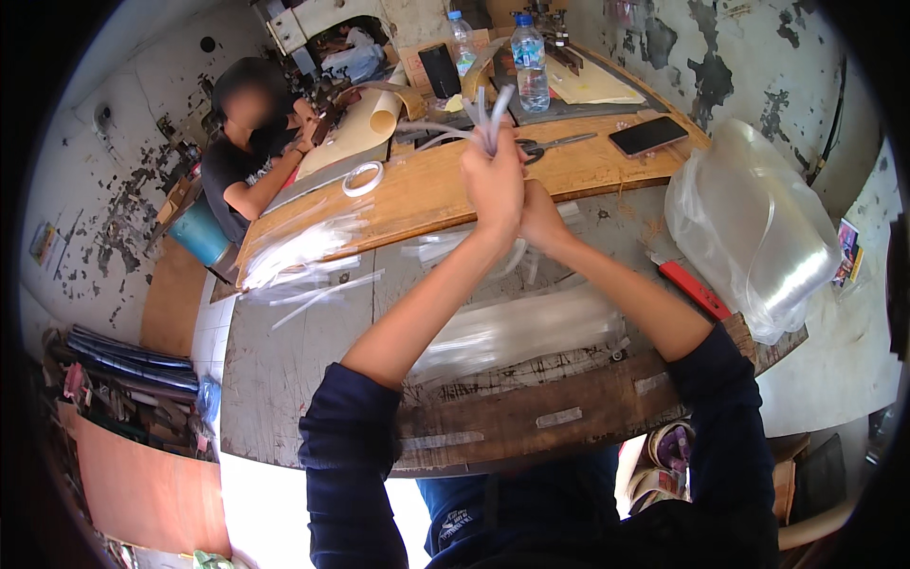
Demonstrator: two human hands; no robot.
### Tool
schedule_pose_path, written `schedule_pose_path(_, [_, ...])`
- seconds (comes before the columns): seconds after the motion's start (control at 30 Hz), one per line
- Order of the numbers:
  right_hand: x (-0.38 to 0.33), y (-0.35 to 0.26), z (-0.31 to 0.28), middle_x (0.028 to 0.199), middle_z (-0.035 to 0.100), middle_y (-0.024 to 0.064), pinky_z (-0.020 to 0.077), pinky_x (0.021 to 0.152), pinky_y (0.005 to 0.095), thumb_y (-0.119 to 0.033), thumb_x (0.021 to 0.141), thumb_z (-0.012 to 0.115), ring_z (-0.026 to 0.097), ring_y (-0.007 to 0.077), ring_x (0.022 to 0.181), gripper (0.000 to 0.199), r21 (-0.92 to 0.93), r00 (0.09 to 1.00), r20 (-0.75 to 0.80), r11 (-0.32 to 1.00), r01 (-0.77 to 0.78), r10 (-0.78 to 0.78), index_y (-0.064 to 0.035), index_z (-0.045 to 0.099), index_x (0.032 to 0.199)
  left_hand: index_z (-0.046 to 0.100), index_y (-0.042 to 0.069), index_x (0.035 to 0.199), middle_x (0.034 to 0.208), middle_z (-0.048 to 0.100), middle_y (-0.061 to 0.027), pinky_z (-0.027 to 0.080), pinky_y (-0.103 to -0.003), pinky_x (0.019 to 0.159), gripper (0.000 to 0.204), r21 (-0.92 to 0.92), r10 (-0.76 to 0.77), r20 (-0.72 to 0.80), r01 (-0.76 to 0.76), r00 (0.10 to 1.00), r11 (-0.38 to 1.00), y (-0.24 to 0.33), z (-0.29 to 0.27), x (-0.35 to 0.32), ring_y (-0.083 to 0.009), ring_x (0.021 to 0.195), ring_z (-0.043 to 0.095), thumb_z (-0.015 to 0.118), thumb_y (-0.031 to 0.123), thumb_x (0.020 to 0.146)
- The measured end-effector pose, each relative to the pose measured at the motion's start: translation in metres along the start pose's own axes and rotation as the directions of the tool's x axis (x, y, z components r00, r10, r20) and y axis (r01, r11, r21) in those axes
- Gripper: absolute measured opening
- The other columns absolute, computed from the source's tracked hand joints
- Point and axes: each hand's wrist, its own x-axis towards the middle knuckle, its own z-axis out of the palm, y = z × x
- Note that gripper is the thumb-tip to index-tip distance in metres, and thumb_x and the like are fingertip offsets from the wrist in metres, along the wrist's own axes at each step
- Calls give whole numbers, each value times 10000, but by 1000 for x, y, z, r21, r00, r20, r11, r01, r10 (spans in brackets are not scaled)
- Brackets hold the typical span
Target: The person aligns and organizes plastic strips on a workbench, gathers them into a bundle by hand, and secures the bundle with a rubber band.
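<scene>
Right now both hands up over the worn grey worktable (284, 379); left hand (493, 185) clenched round a bundle of thin clear plastic strips (488, 114), right hand (542, 216) pressed vs. the left wrist, grip unclear; strips look light, floppy, prob. slippery; pinch low, near the fist.

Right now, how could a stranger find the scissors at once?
Start at the long wooden board across the table. Past the left hand, beside the dark phone, lie the scissors. Only they have black loop handles and metal blades.
</scene>
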Motion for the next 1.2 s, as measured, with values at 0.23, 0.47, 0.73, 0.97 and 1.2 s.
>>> schedule_pose_path(0.23, [3, -11, -12, 479, 479, 60, 328, 459, 324, -222, 752, 577, 426, 127, 463, 330, 58, 986, 96, 988, -145, 139, 39, 506, 563, 516, 47, 740, 547, 435, 12, 346, -233, 463, 284, -79, 62, 52, -57, 997, 995, 25, 0, 0, -76, 489, 402, 498, 283, 898])
schedule_pose_path(0.47, [3, -17, -15, 464, 431, 42, 325, 450, 320, -309, 792, 592, 401, 123, 446, 404, -107, 964, 237, 989, -100, 123, 6, 508, 552, 439, 72, 781, 546, 325, 26, 298, -235, 462, 256, -373, -88, 60, 104, 994, 922, 37, -19, 9, -78, 481, 286, 386, 263, 942])
schedule_pose_path(0.73, [9, -59, -49, 468, 407, 61, 342, 465, 345, -385, 851, 542, 421, 170, 450, 483, -440, 775, 614, 880, 177, 151, 1, 491, 566, 486, 89, 887, 770, 485, -4, 406, -220, 620, 199, -325, -433, 97, 439, 896, 837, 35, -90, -3, -85, 658, 472, 373, 241, 947])
schedule_pose_path(0.97, [-18, -11, -56, 628, 568, 201, 441, 586, 420, -372, 831, 551, 565, 329, 597, 443, -650, 659, 683, 673, 353, 314, 37, 577, 663, 531, 69, 1119, 950, 552, -20, 492, -219, 793, 286, 287, -695, 351, 634, 628, 718, -22, -195, -16, -98, 881, 549, 580, 174, 858])
schedule_pose_path(1.2, [-13, -26, -60, 807, 585, 208, 459, 677, 410, -317, 745, 655, 585, 327, 809, 362, -708, 650, 668, 581, 403, 363, 31, 576, 807, 547, 54, 1122, 1051, 571, -74, 462, -258, 859, 286, 505, -436, 422, 193, 795, 841, -29, -218, -20, -151, 995, 543, 581, 134, 849])
